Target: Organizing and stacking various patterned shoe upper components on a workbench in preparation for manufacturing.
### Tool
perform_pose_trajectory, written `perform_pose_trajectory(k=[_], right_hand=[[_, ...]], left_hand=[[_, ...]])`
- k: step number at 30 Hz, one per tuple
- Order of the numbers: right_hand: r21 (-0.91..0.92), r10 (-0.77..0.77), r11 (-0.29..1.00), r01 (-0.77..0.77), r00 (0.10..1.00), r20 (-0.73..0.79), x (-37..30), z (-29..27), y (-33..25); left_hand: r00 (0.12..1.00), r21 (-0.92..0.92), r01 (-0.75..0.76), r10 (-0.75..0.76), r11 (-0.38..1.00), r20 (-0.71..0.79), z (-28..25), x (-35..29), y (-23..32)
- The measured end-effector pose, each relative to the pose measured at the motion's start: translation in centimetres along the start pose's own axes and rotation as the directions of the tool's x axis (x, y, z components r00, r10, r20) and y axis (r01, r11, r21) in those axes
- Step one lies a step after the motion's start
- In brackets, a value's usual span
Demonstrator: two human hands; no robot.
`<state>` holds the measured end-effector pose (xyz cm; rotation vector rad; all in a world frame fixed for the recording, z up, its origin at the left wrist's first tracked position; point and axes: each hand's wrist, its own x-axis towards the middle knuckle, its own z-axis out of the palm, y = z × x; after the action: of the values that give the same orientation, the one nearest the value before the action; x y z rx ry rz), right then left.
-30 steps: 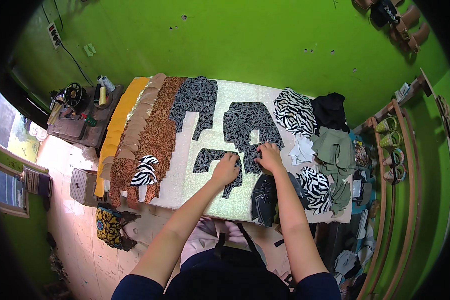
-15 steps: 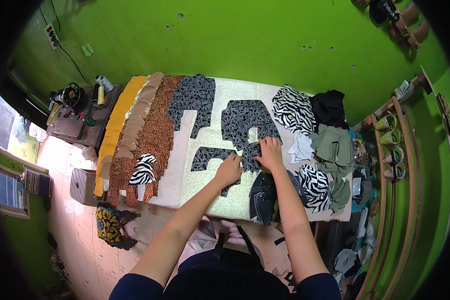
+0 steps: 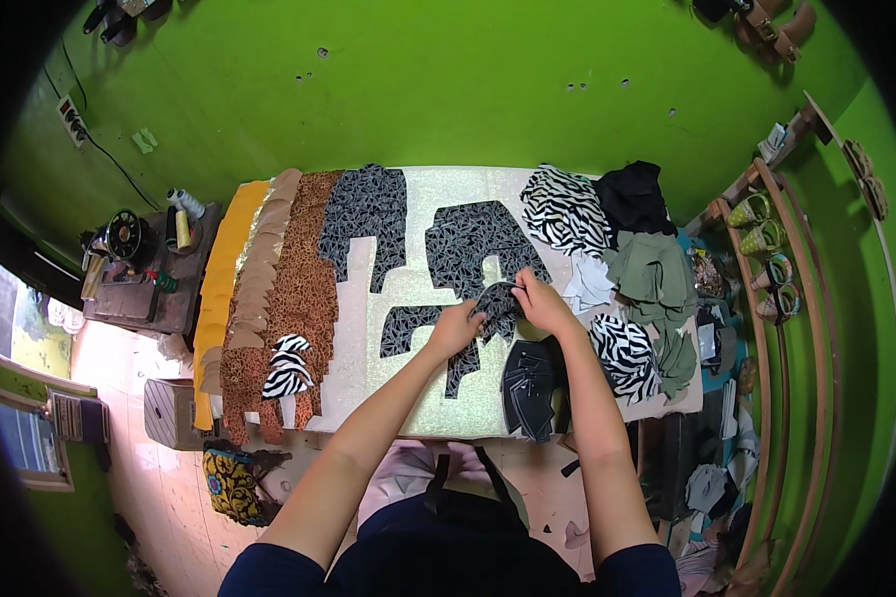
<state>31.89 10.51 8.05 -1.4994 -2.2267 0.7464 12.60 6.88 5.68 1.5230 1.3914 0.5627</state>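
Between my hands a small dark grey patterned fabric piece (image 3: 497, 301) is raised and curled, its far edge bowed upward. My left hand (image 3: 455, 327) pinches its left side, and my right hand (image 3: 541, 300) grips the right corner. Just beyond lies a larger overlapping spread of the same patterned pieces (image 3: 476, 239). Next to my left hand is a curved run of that fabric (image 3: 406, 330), partly hidden by the hand. Black shaped pieces (image 3: 529, 393) lie near the table's front edge, beside my right forearm. All this rests on a pale shimmering sheet (image 3: 418, 383).
Leopard-print pieces (image 3: 304, 289) and yellow material (image 3: 225, 308) cover the table's left side. Zebra-print pieces (image 3: 567, 211), olive cloth (image 3: 652, 274) and black cloth (image 3: 631, 199) lie to the right. A sewing machine (image 3: 124, 241) stands far left; a wooden shoe rack (image 3: 762, 239) lines the right wall.
The small patterned piece, flat on the table before, is now lifted and bent between both hands. My view has shifted slightly, moving the surroundings in the picture.
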Motion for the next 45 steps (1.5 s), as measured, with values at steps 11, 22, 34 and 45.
perform_pose_trajectory(k=[11,22,34,45], right_hand=[[0.381,0.302,0.882,-0.277,0.953,-0.006,0.8,8.7,-3.4],[0.064,0.359,0.933,-0.354,0.931,-0.075,0.2,11.9,-4.8],[-0.251,0.350,0.890,-0.381,0.923,-0.159,-0.2,13.3,-6.5],[-0.430,-0.066,0.902,0.041,0.997,-0.044,-3.1,16.1,-8.0]], left_hand=[[0.970,-0.023,0.098,-0.101,0.995,-0.220,-7.4,-1.7,-7.3],[0.980,0.036,0.061,-0.053,0.997,-0.191,-7.7,-3.2,-11.6],[0.987,0.369,0.062,-0.003,0.927,-0.159,-7.8,-3.0,-9.8],[0.962,0.513,0.002,0.138,0.858,-0.234,-7.8,-4.2,-9.3]])
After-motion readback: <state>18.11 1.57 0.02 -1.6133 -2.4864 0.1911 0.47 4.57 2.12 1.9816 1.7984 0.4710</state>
